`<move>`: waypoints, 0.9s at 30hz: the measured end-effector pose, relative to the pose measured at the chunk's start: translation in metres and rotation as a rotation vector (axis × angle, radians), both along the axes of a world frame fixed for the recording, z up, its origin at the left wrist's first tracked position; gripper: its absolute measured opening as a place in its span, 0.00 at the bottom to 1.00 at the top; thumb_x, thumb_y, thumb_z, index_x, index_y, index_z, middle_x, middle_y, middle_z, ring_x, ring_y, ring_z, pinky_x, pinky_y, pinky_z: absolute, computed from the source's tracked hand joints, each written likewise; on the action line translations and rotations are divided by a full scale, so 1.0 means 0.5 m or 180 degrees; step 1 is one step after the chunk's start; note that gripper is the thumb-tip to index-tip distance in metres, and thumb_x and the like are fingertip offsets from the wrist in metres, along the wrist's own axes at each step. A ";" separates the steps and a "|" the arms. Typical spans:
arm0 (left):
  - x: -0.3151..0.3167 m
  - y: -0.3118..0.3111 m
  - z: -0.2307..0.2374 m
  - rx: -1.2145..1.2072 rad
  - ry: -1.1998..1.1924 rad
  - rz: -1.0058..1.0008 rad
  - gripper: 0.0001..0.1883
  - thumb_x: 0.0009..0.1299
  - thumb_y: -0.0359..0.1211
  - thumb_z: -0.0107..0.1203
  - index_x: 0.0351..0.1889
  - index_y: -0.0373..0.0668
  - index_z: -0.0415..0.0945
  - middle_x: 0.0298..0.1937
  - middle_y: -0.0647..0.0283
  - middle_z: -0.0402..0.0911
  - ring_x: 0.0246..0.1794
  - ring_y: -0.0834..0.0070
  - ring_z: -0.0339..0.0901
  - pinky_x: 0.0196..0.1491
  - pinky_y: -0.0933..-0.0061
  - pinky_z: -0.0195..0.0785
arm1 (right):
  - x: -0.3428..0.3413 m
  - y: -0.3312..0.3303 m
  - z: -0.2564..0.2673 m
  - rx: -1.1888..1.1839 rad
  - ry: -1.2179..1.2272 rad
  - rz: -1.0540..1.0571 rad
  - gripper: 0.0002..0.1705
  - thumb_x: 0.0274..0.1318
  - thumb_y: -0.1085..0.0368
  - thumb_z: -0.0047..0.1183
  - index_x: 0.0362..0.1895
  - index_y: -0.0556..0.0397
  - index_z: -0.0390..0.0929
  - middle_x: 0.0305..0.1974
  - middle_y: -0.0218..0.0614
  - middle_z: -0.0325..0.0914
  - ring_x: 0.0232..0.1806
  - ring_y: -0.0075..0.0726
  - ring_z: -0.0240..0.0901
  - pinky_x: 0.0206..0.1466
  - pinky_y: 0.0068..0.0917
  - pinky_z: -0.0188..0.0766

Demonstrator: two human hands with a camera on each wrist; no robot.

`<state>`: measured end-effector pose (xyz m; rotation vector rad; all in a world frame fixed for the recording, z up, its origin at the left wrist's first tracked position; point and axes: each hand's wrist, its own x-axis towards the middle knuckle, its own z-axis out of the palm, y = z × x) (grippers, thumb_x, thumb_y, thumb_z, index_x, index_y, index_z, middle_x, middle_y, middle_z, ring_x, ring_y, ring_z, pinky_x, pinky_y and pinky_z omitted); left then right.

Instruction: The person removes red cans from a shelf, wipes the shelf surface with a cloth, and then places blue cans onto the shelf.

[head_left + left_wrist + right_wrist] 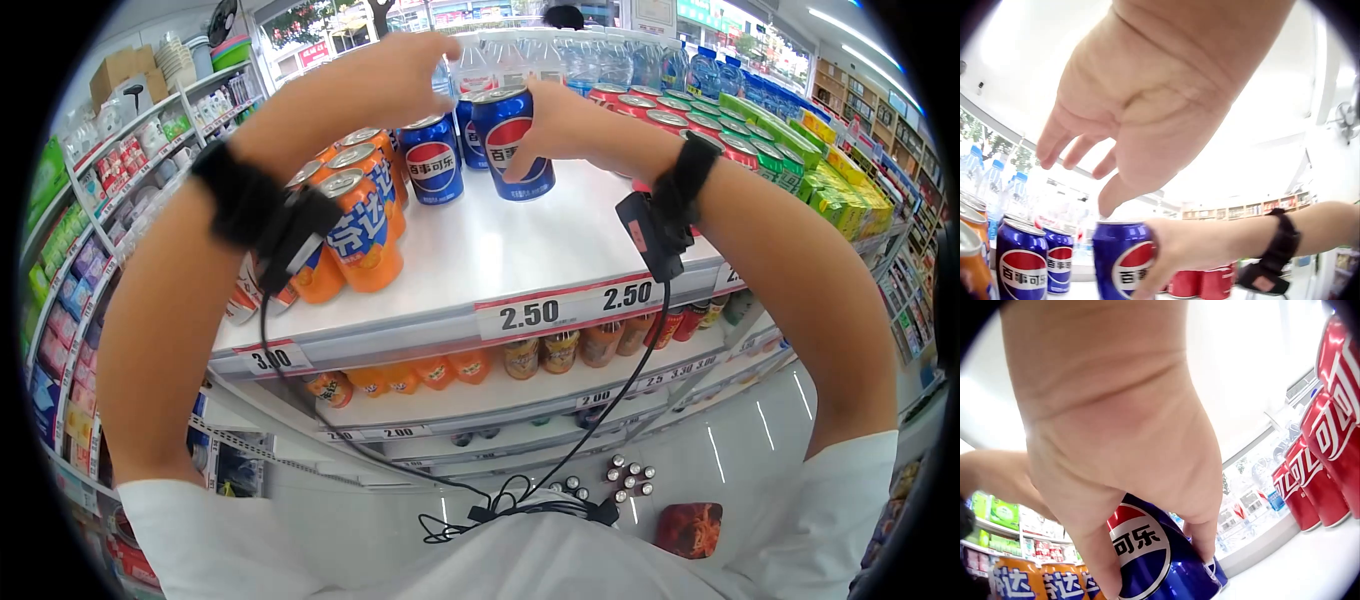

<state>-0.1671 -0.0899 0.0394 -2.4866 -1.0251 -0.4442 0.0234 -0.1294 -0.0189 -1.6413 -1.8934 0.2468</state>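
Observation:
My right hand (565, 125) grips a blue Pepsi can (512, 150) around its side, thumb across the front label; the right wrist view shows the fingers on the far side of this can (1154, 550). Raised over the cans, my left hand (405, 75) has its fingers extended and holds nothing. In the left wrist view, the left hand (1141, 112) hovers above the held can, thumb tip close over its top. Left of the held can stands another Pepsi can (432, 165), with a further blue can (470, 135) behind.
Orange soda cans (365, 230) stand in rows on the left of the white shelf (490, 250). Red cans (665, 120) and green cans (770, 155) fill the right. Water bottles (600, 65) line the back. Price tags (530, 315) run along the front edge. Several cans (630, 475) sit on the floor.

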 end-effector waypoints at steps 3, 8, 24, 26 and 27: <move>-0.057 -0.095 -0.039 0.0063 -0.1160 -0.1262 0.19 0.68 0.34 0.61 0.56 0.43 0.74 0.56 0.55 0.78 0.53 0.65 0.78 0.60 0.63 0.71 | 0.012 0.054 -0.025 -0.0203 0.0273 0.0061 0.52 0.24 0.67 0.79 0.61 0.61 0.69 0.57 0.51 0.75 0.59 0.52 0.74 0.58 0.39 0.76; -0.174 -0.243 -0.162 0.0222 -0.1431 -0.2213 0.13 0.62 0.26 0.61 0.45 0.36 0.76 0.46 0.53 0.80 0.45 0.64 0.78 0.49 0.66 0.70 | -0.002 0.085 -0.027 -0.0471 0.0434 -0.0197 0.54 0.24 0.69 0.79 0.63 0.60 0.66 0.58 0.50 0.73 0.59 0.54 0.73 0.56 0.45 0.77; -0.332 -0.307 -0.460 -0.1037 -0.3326 -0.1410 0.13 0.58 0.27 0.63 0.40 0.35 0.78 0.45 0.51 0.80 0.42 0.60 0.78 0.47 0.66 0.70 | -0.023 0.150 -0.055 -0.0519 0.0463 -0.0406 0.45 0.27 0.70 0.78 0.56 0.66 0.72 0.51 0.45 0.78 0.48 0.45 0.80 0.41 0.32 0.84; -0.339 -0.302 -0.472 -0.1144 -0.3460 -0.1355 0.12 0.59 0.28 0.62 0.40 0.35 0.78 0.45 0.51 0.80 0.42 0.60 0.77 0.47 0.66 0.69 | -0.024 0.147 -0.058 -0.0535 0.0483 -0.0438 0.45 0.28 0.71 0.78 0.56 0.65 0.72 0.52 0.45 0.78 0.49 0.45 0.80 0.41 0.32 0.84; -0.342 -0.299 -0.476 -0.1158 -0.3464 -0.1281 0.11 0.60 0.27 0.61 0.40 0.34 0.77 0.45 0.52 0.80 0.42 0.61 0.77 0.48 0.66 0.69 | -0.028 0.139 -0.062 -0.0423 0.0492 -0.0453 0.44 0.28 0.71 0.78 0.56 0.65 0.72 0.52 0.45 0.78 0.49 0.45 0.80 0.41 0.32 0.84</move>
